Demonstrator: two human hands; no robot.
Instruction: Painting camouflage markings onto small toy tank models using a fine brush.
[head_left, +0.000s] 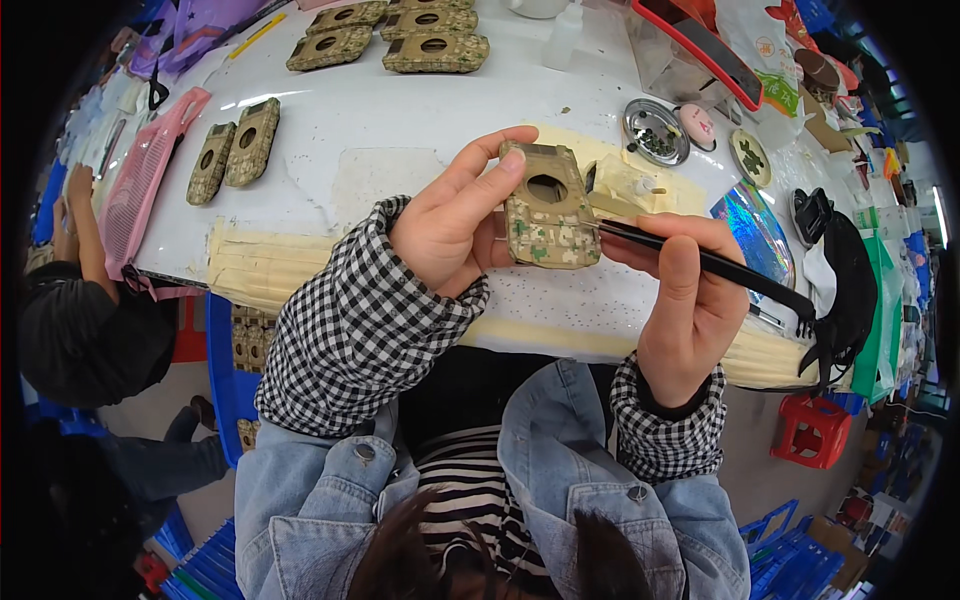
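Two hands work: left hand (445, 235) fingers clasp a camouflage plastic tank hull (547, 210); right hand (685, 300) fingers pinch a black brush (720, 268) above the white worktop (400, 130).

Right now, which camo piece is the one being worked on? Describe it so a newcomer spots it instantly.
Start at the white table, then come to its near edge where the left hand is raised. It grips a camouflage-painted shell with a round hole near its top, and a black brush in the right hand touches its side. The similar shells lie flat on the table, unheld.
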